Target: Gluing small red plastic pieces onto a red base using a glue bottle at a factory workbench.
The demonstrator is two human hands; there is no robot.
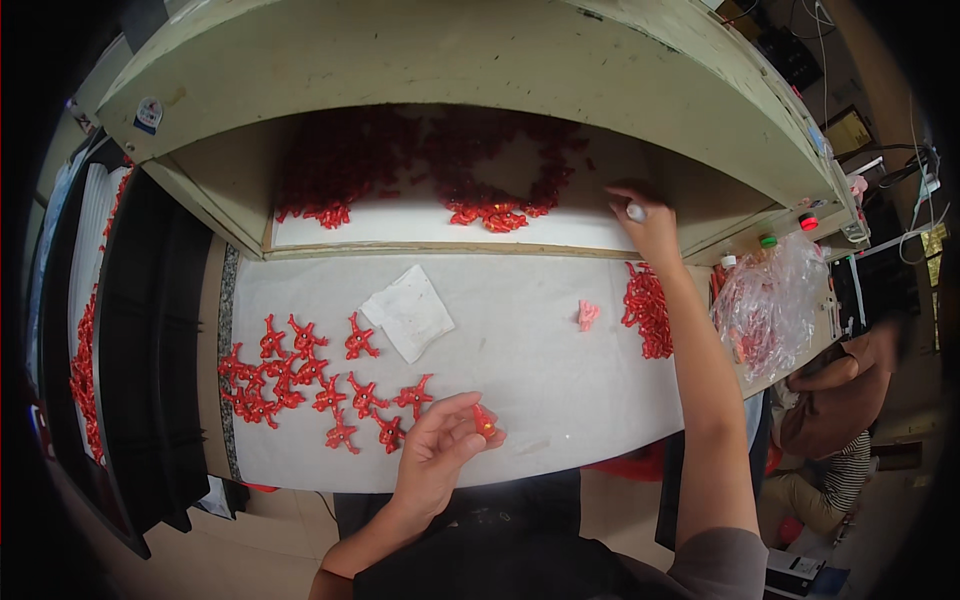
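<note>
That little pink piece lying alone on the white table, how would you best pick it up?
Probably from straight above, pinching the pink piece across its narrower middle with two fingertips. It lies flat on the white table with bare surface all round, so nothing blocks a top approach. The right hand is nearer to it than the left hand, which holds a small red piece.

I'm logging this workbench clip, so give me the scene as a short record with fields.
left hand: left hand pinches a small red piece at its fingertips
right hand: right hand reaches to the back shelf edge, a small white object in its fingers
bench: white bench top
red figures: group of red figures laid out at left
other items: white cloth; pink piece; clear plastic bag
</note>
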